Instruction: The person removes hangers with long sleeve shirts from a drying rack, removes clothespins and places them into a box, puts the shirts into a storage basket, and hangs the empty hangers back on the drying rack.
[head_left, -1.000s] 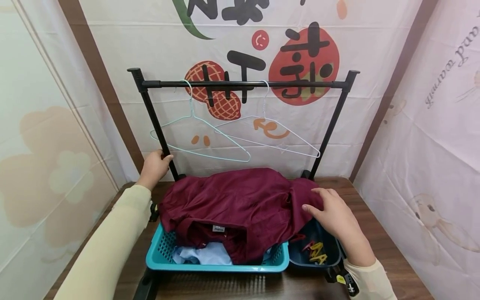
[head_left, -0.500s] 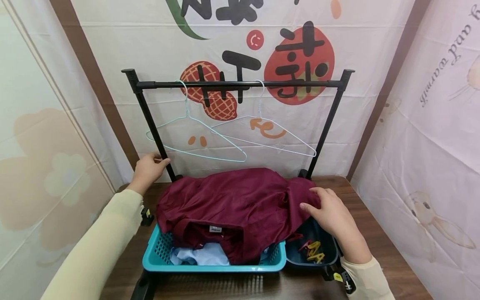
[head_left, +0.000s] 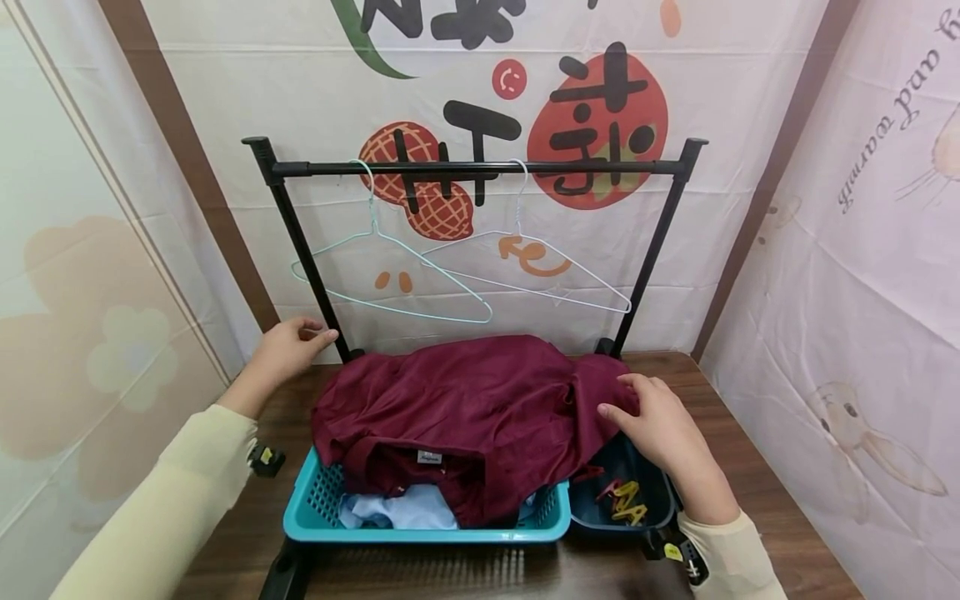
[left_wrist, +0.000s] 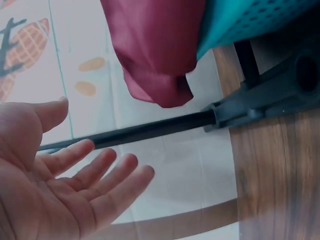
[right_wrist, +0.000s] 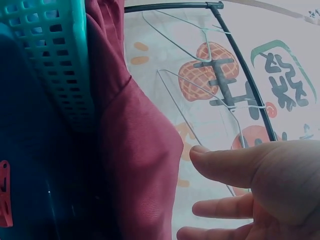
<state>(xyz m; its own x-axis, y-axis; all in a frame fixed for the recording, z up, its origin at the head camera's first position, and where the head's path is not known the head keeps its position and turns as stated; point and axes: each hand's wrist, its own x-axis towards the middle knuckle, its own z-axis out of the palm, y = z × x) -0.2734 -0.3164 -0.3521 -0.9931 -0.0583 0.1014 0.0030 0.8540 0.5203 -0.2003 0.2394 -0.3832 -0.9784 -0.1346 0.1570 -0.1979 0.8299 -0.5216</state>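
A maroon shirt (head_left: 465, 400) lies across the turquoise basket (head_left: 427, 535), its collar and label towards me. Light blue cloth (head_left: 423, 508) shows beneath it. My left hand (head_left: 287, 354) is beside the rack's left post (head_left: 307, 258); in the left wrist view that hand (left_wrist: 75, 185) has loosely bent fingers, apart from the post and holding nothing. Close to the shirt's right sleeve is my right hand (head_left: 667, 425), thumb and fingers spread. The right wrist view shows a gap between this hand (right_wrist: 270, 185) and the sleeve (right_wrist: 145, 150).
A turquoise hanger (head_left: 420, 312) and a white hanger (head_left: 577, 296) hang from the black rack bar (head_left: 450, 169). Right of the basket stands a dark blue bin (head_left: 592, 523) with yellow clothespins (head_left: 628, 504) and red ones. Printed cloth walls (head_left: 810, 292) enclose the wooden table (head_left: 735, 500).
My left hand has drawn down and left, off the rack's left post. The view shifted slightly; my right hand, the shirt and the hangers stay nearly where they were.
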